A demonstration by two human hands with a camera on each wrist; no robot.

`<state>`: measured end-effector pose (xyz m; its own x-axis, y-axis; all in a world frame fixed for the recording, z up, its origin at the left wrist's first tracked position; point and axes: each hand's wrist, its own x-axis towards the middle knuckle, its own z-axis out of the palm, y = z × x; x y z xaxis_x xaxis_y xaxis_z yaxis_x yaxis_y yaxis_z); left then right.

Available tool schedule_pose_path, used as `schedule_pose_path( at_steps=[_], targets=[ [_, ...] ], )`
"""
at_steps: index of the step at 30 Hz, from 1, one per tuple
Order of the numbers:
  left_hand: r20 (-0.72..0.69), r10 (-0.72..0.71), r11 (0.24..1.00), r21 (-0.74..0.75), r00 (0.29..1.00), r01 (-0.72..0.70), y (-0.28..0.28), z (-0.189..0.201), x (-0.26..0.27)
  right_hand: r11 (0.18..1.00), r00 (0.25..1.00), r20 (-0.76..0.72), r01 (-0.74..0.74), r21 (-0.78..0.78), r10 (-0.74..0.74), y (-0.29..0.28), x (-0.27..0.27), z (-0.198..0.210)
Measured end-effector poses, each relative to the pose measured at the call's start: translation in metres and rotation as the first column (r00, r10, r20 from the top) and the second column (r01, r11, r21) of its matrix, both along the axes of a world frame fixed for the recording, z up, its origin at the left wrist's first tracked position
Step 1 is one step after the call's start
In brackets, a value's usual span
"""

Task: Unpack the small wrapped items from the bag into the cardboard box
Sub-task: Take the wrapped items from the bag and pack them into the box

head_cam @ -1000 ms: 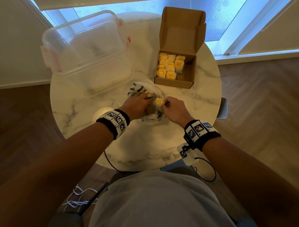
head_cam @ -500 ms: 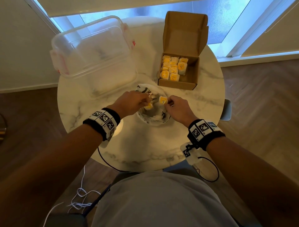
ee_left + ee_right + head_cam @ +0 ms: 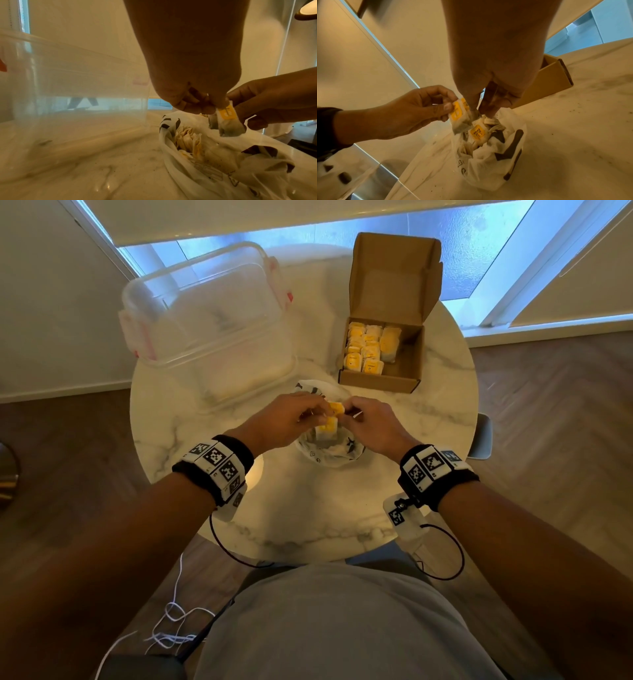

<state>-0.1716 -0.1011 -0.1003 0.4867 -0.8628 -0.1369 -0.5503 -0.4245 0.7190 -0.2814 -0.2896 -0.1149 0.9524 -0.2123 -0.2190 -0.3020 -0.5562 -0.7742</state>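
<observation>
Both hands meet just above the white black-printed bag (image 3: 329,455) in the middle of the table. My left hand (image 3: 318,414) pinches a small wrapped item with a yellow label (image 3: 458,115) by its top edge. My right hand (image 3: 349,410) pinches a second wrapped item (image 3: 464,103) pressed against the first. More wrapped items (image 3: 478,133) lie inside the open bag (image 3: 214,155). The cardboard box (image 3: 380,378) stands beyond the hands to the right, lid up, with several wrapped items (image 3: 368,347) packed in its left half.
A large clear plastic container (image 3: 212,313) with red clips sits on the back left of the round marble table (image 3: 308,508). A grey chair seat (image 3: 481,436) shows past the table's right edge. White cables (image 3: 171,628) lie on the wooden floor.
My left hand has come up out of the bag with a wrapped item. Both hands have risen and drawn together above the bag.
</observation>
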Motion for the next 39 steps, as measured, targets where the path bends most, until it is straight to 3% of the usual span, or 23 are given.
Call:
schedule_pose_path(
  at_steps=[4, 8, 15, 25, 31, 35, 39],
  targets=[
    [-0.060, 0.130, 0.989, -0.067, 0.990, -0.134, -0.004, 0.005, -0.001, 0.994, 0.995, 0.010, -0.103, 0.031, 0.103, 0.000, -0.001, 0.004],
    [0.058, 0.112, 0.990, -0.091, 0.992, -0.106, -0.008, 0.007, -0.001, 0.989, 0.990, 0.008, -0.139, 0.055, 0.139, -0.002, -0.001, 0.009],
    [0.133, 0.165, 0.986, -0.060, 0.977, -0.159, -0.017, 0.006, -0.001, 0.994, 0.996, -0.018, -0.081, 0.078, 0.083, -0.005, -0.004, 0.016],
    [0.086, 0.188, 0.976, -0.130, 0.978, -0.176, -0.048, 0.016, 0.000, 0.997, 0.996, 0.077, -0.038, -0.069, 0.043, -0.026, 0.006, 0.015],
    [0.065, 0.235, 0.954, -0.206, 0.970, -0.217, -0.077, 0.016, 0.016, 0.991, 0.991, 0.096, 0.097, -0.087, -0.089, -0.072, 0.018, 0.029],
    [0.061, 0.185, 0.974, -0.146, 0.981, -0.175, -0.098, -0.001, 0.020, 0.974, 0.978, 0.069, 0.203, -0.101, -0.196, -0.105, 0.035, 0.031],
    [0.135, 0.123, 0.990, -0.090, 0.983, -0.111, -0.117, -0.023, 0.029, 0.940, 0.965, -0.021, 0.250, -0.231, -0.262, -0.129, 0.056, 0.017]
  ],
)
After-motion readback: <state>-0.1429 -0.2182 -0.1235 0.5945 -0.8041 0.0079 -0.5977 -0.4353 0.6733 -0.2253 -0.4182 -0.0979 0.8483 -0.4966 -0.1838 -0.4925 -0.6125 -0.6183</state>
